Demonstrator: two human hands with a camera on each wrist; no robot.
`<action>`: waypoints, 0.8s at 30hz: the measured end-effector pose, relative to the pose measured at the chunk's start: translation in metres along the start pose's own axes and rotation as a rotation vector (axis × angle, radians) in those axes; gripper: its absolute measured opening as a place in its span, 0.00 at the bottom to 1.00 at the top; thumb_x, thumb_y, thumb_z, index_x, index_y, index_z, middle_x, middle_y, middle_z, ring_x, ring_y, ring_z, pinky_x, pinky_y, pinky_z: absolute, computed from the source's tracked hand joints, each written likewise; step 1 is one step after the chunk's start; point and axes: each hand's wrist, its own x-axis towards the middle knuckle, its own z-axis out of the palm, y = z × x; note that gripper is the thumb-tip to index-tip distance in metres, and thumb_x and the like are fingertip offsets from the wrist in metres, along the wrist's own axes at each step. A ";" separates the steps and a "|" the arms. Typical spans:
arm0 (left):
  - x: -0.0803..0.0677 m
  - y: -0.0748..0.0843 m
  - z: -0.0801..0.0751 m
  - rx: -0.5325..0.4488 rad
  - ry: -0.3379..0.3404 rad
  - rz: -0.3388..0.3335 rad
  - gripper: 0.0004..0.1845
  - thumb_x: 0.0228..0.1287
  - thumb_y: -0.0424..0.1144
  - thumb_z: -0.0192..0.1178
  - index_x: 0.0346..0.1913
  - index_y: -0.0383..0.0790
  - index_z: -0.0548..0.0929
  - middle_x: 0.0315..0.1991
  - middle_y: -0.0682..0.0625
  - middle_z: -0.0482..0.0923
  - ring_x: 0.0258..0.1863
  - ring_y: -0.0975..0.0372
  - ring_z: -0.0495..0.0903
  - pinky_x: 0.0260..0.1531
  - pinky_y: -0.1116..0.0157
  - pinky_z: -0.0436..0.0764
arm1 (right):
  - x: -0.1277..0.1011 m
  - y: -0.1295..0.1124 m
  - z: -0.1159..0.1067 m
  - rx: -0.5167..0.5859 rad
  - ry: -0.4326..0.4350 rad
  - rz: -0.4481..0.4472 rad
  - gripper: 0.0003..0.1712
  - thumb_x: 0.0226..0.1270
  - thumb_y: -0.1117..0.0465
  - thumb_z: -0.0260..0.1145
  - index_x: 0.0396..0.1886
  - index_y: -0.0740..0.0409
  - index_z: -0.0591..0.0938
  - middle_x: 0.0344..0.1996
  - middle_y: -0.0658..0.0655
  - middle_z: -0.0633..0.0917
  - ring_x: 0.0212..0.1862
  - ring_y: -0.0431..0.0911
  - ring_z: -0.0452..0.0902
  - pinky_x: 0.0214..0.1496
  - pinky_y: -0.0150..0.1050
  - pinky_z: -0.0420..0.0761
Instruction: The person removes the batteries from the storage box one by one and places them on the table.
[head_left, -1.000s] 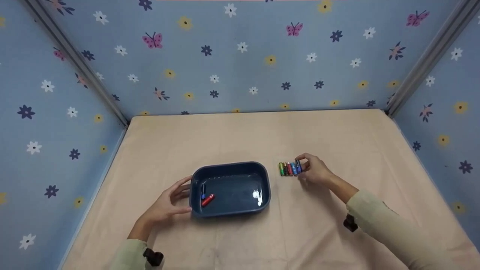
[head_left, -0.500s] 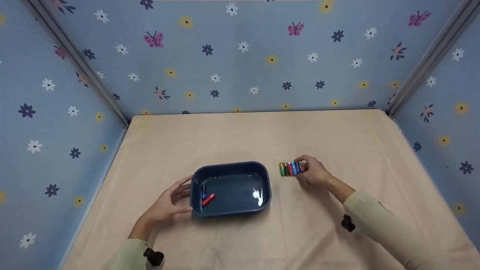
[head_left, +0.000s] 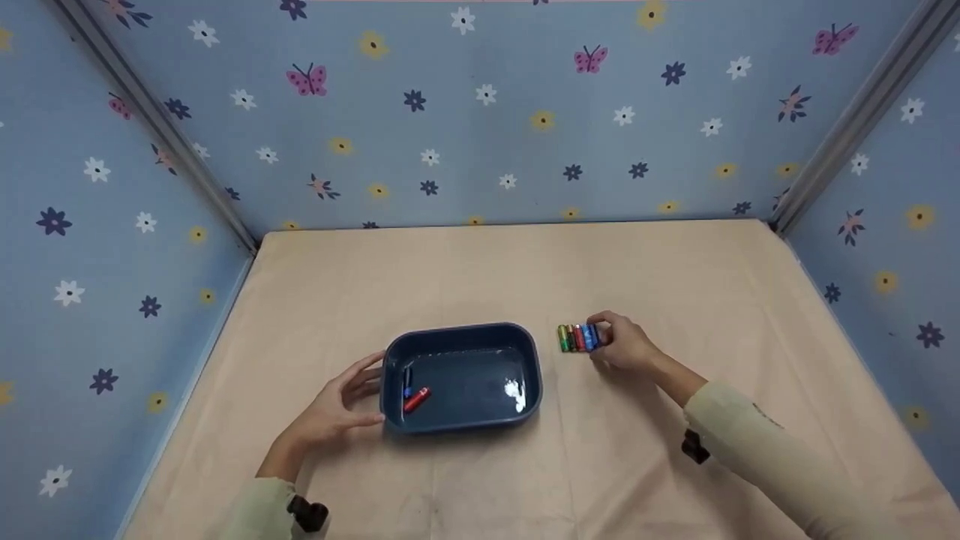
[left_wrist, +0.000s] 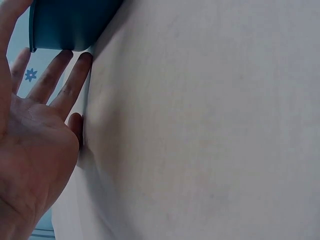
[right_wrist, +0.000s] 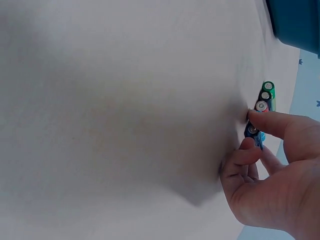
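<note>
Beige-covered table [head_left: 480, 270] fills the lower half of the head view, floral blue walls behind. One dark blue tray [head_left: 462, 378] sits at lower centre; I count two batteries inside it, a red one [head_left: 415, 400] and a blue one [head_left: 406, 382], at its left end. Left hand [head_left: 337, 409] rests against the tray's left wall, fingers straight and relaxed, gripping nothing; the left wrist view confirms fingertips touching the wall. Right of the tray, a row of batteries [head_left: 578, 338] lies side by side on the cloth; I make out about five, the last hidden by fingers. Right hand [head_left: 624, 345] is at the row's right end, thumb and forefinger curled and pinching the end battery [right_wrist: 254, 134]. I judge this the pick-up step. Next call: lift that one clear without scattering its neighbours.
</note>
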 end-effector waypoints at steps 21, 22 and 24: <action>-0.001 0.001 0.000 0.013 0.010 -0.011 0.55 0.69 0.36 0.81 0.92 0.51 0.59 0.86 0.36 0.70 0.83 0.37 0.75 0.84 0.36 0.70 | 0.012 -0.035 -0.024 -0.153 -0.024 -0.066 0.39 0.74 0.62 0.78 0.81 0.64 0.74 0.46 0.64 0.87 0.44 0.49 0.80 0.47 0.40 0.79; -0.002 0.001 0.000 0.015 0.012 -0.013 0.55 0.69 0.36 0.81 0.92 0.51 0.59 0.86 0.36 0.70 0.83 0.37 0.75 0.84 0.37 0.70 | 0.014 -0.036 -0.024 -0.163 -0.016 -0.094 0.38 0.75 0.61 0.77 0.80 0.64 0.75 0.46 0.64 0.87 0.43 0.49 0.80 0.46 0.40 0.78; -0.002 0.002 0.000 0.025 0.013 -0.022 0.55 0.69 0.37 0.81 0.92 0.52 0.59 0.86 0.37 0.70 0.83 0.39 0.75 0.85 0.40 0.72 | 0.018 -0.039 -0.022 -0.171 -0.008 -0.136 0.34 0.76 0.60 0.76 0.77 0.63 0.78 0.47 0.66 0.88 0.42 0.49 0.80 0.45 0.40 0.78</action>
